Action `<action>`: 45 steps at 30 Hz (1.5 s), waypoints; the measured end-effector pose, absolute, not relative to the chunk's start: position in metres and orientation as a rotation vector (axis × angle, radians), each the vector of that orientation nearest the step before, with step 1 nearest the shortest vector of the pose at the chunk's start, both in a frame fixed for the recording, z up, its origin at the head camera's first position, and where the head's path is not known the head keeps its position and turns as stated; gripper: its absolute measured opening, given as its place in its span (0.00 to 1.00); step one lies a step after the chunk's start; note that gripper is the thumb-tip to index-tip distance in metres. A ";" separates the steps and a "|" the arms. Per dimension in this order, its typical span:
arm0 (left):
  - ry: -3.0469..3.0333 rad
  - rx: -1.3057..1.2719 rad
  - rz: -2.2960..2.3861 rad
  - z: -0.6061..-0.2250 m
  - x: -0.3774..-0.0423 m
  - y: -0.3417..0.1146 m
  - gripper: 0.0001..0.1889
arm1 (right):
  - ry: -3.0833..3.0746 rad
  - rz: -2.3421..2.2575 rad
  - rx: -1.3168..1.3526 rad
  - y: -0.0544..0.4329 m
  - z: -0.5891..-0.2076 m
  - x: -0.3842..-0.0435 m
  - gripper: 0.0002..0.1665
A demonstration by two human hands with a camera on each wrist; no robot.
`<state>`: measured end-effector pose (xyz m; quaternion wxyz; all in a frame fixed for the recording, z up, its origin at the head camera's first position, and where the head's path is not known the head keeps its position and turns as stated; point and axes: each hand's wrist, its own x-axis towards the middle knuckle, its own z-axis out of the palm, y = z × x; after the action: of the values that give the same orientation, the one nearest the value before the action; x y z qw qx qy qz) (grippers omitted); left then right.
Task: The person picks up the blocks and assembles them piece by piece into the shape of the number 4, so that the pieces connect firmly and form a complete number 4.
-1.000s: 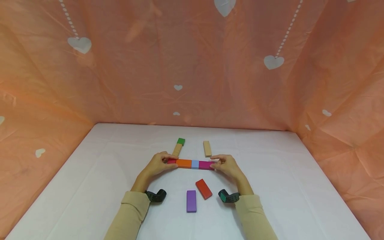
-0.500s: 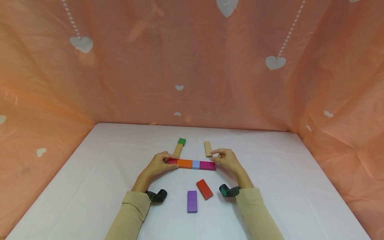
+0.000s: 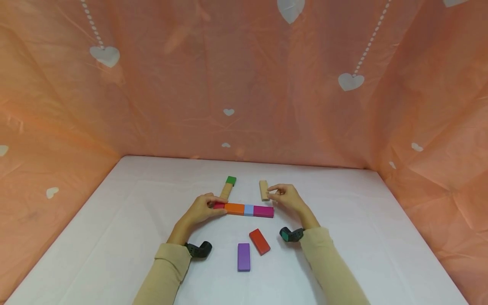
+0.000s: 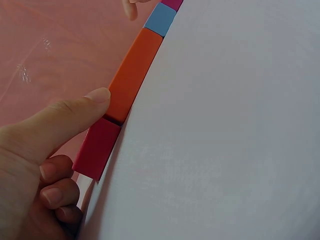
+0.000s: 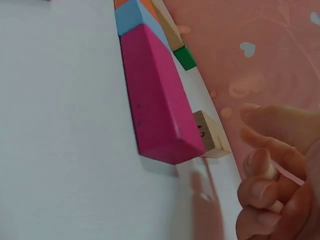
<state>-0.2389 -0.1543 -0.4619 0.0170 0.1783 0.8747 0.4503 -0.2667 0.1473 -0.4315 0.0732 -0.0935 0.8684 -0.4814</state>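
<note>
Crimson [image 4: 97,147], orange [image 3: 234,209], light blue [image 3: 248,210] and magenta [image 3: 263,212] blocks lie end to end in a row. At its left end, my left hand [image 3: 202,208] pinches the crimson block, the thumb tip lying by the joint with the orange one. My right hand [image 3: 290,198] is just right of a plain wooden block [image 3: 264,190] behind the row. Its thumb and forefinger point toward that block; in the right wrist view a gap shows between them and the wood. Nothing is held there.
Behind the crimson end, another plain wooden block [image 3: 226,191] runs back to a green block [image 3: 231,180]. Nearer me lie a red block [image 3: 259,242], set at a slant, and a purple block [image 3: 244,257]. An orange curtain [image 3: 244,84] encloses the white table [image 3: 114,237].
My right hand has let go of the magenta end and moved back to beside the right wooden block. The left hand keeps its place on the crimson end.
</note>
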 end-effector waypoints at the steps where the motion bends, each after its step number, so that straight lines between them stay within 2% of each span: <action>1: 2.718 0.554 1.401 -0.462 -0.239 -0.154 0.16 | 2.608 -1.441 -0.282 0.147 -0.431 -0.267 0.19; 8: 2.699 0.529 1.416 -0.462 -0.238 -0.154 0.16 | 2.577 -1.447 -0.306 0.145 -0.426 -0.274 0.19; 23: 2.705 0.536 1.399 -0.461 -0.238 -0.154 0.16 | 2.443 -1.451 -0.156 0.150 -0.429 -0.293 0.27; 36: 2.696 0.537 1.403 -0.460 -0.238 -0.153 0.16 | 2.245 -1.607 -0.135 0.155 -0.440 -0.301 0.34; 45: 2.704 0.530 1.398 -0.460 -0.239 -0.154 0.16 | 2.220 -1.640 -0.080 0.152 -0.443 -0.301 0.33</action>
<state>-0.2388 -0.1539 -0.4604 0.0262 0.1716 0.8749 0.4522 -0.3005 0.1525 -0.4428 0.1893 -0.0286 0.7894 -0.5832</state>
